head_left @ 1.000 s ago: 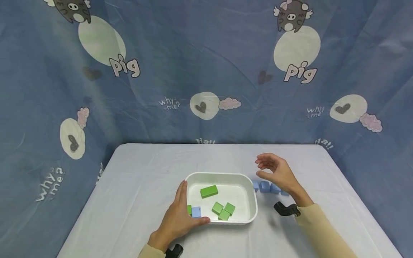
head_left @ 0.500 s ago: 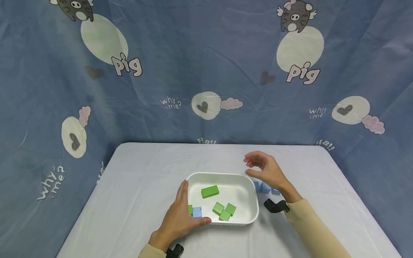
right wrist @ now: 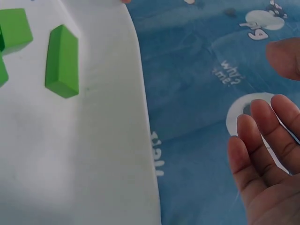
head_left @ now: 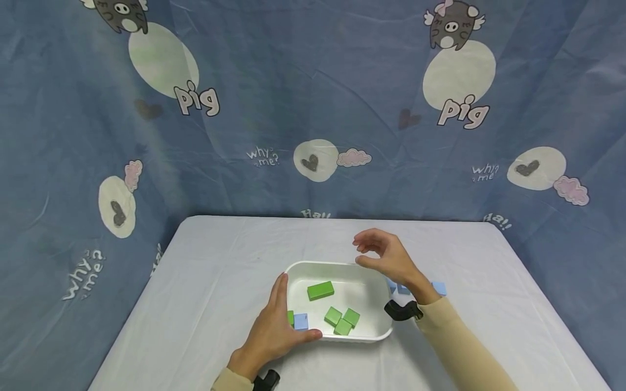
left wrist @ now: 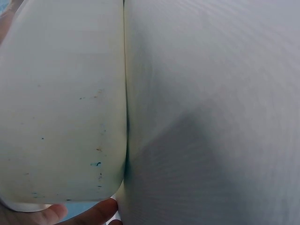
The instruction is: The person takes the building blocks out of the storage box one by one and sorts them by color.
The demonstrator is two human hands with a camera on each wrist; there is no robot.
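A white tray lies on the table. My left hand grips its left end, thumb along the front rim and fingers by the left side. In the left wrist view, fingertips show at the tray's corner. Inside lie a long green block, several small green cubes and a blue cube near my left thumb; a green block beside it is partly hidden by the hand. My right hand hovers over the tray's back right rim, fingers loosely bent, thumb apart, holding nothing.
Several blue cubes lie on the table right of the tray, partly hidden behind my right wrist. A white cloth covers the table. Blue printed curtain hangs behind it. A black wrist mount sits beneath my right wrist.
My right hand has moved left, from above the blue cubes to over the tray's back right rim. My left hand keeps its place on the tray, and the blocks inside have not moved.
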